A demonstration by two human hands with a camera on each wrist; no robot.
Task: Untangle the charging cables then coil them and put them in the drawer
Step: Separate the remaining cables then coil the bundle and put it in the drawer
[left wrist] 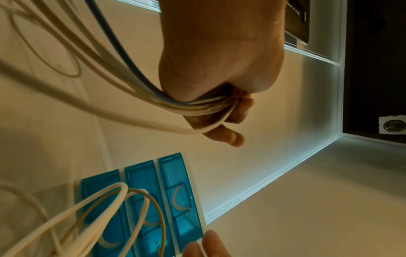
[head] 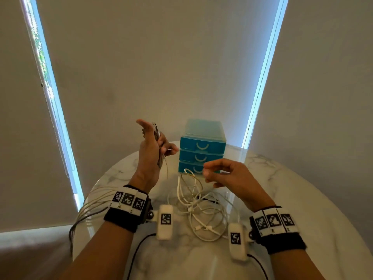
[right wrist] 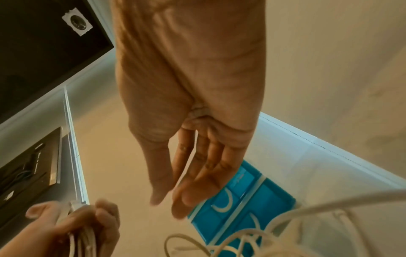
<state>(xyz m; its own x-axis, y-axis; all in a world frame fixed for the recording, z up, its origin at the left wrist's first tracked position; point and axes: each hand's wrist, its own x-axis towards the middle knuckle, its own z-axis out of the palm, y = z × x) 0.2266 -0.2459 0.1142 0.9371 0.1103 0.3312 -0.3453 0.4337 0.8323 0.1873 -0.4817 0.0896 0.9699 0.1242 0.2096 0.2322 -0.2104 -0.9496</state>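
A messy pile of white cables [head: 201,209] lies on the round worktop [head: 302,199], near its front edge. The left hand [head: 150,150] is raised, its grip curled round a bunch of cables [left wrist: 197,106] whose loops hang off the left edge. The right hand [head: 228,176] hovers over the pile with loose fingers, seemingly holding nothing. Behind stands the blue drawer box [head: 201,146], drawers closed.

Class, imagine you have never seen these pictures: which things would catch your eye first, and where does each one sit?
First, the bright blue drawer unit at the far side of the marble table, its three drawers shut. Next, the tangle of white cables lying in front of it, between the two wrists. Then the left hand, raised and gripping a coiled cable bundle, while the right hand hovers over the tangle.
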